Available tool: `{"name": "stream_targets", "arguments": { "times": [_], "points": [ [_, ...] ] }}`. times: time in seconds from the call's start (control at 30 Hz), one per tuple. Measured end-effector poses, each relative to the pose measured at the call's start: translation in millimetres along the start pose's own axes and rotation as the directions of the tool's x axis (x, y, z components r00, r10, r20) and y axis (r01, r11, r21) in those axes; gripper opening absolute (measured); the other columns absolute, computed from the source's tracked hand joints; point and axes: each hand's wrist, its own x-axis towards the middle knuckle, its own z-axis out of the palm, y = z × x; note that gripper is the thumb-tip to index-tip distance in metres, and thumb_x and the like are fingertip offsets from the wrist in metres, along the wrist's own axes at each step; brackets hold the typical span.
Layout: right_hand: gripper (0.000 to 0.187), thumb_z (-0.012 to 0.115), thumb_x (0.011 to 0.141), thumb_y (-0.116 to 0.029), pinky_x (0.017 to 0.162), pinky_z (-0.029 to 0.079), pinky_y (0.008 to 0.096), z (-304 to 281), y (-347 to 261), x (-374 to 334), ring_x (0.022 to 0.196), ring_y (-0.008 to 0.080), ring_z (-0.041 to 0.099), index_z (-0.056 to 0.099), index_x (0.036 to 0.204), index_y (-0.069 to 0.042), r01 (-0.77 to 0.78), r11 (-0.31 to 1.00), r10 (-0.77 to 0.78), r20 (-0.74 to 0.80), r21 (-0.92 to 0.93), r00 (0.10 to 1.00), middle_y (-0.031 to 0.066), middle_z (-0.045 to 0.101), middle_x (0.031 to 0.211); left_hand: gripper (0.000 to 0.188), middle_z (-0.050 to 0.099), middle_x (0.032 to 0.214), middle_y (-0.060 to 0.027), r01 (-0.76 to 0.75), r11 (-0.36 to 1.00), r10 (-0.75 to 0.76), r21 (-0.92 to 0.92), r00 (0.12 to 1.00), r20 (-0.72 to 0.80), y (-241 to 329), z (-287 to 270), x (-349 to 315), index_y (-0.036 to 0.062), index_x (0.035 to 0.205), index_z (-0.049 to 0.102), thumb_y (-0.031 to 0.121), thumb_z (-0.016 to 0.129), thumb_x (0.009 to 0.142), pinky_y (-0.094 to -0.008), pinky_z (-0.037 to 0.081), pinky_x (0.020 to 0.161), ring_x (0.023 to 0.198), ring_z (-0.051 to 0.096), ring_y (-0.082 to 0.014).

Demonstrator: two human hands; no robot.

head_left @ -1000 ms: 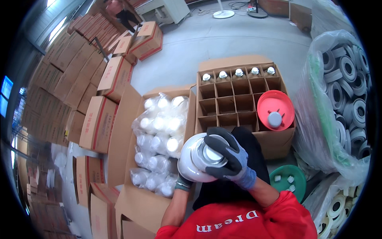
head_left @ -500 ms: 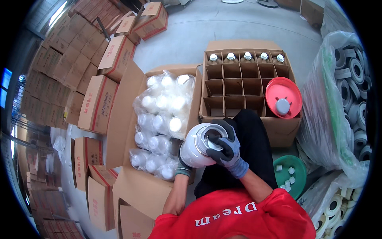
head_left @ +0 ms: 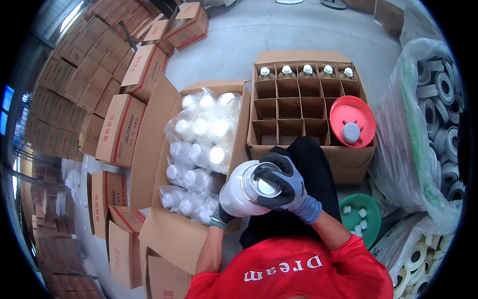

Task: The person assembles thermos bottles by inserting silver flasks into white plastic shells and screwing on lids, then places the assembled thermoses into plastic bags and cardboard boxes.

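Observation:
Over my lap, a large white flask-like vessel (head_left: 236, 191) is tilted with its mouth toward the right. My left hand (head_left: 222, 215), in a dark glove, holds its body from the left and below; most of those fingers are hidden behind the vessel. My right hand (head_left: 289, 185), in a grey-and-black glove, has its fingers curled round the neck at the mouth. Between the thumb and fingers shows a pale, shiny round surface (head_left: 267, 186); I cannot tell whether it is a cap or an inner part.
Left stands an open carton (head_left: 159, 199) of plastic-wrapped white flasks (head_left: 200, 127). Ahead, a divided carton (head_left: 311, 148) has several white-capped bottles (head_left: 307, 70) in its far row. A red dish-like piece (head_left: 366, 119) rests on its right corner. A green bowl (head_left: 374, 234) holds small white pieces.
The vessel has shifted slightly left and down. My right hand has turned over the mouth; the dark opening seen before is now covered, and a shiny round surface shows.

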Motion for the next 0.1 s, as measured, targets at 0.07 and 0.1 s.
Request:
{"name": "stream_targets", "arguments": {
  "times": [0.07, 0.1],
  "points": [
    [0.065, 0.083, 0.066, -0.029, 0.092, 0.046, 0.0420, 3, -1, -1, 0.108, 0.0336, 0.055, 0.058, 0.120, -0.004, -0.040, 0.992, 0.048, -0.060, 0.121, 0.997, 0.0158, 0.056, 0.118, 0.080, 0.037, 0.148, -0.0120, 0.001, 0.994, -0.010, 0.113, 0.997, 0.077, -11, 3, -16, 0.0079, 0.145, 0.033, 0.040, 0.069, 0.081, -0.0374, 0.020, 0.117, 0.138, 0.032, -0.0272],
    [0.068, 0.084, 0.066, -0.031, 0.092, 0.045, 0.0420, 4, -2, 0, 0.108, 0.0338, 0.055, 0.056, 0.122, -0.004, -0.058, 0.982, 0.075, -0.089, 0.180, 0.993, 0.0157, 0.056, 0.118, 0.080, 0.037, 0.148, -0.0120, 0.002, 0.994, -0.011, 0.113, 0.997, 0.080, -8, 12, -53, 0.0079, 0.145, 0.033, 0.040, 0.069, 0.081, -0.0374, 0.020, 0.117, 0.138, 0.032, -0.0272]
  ]
}}
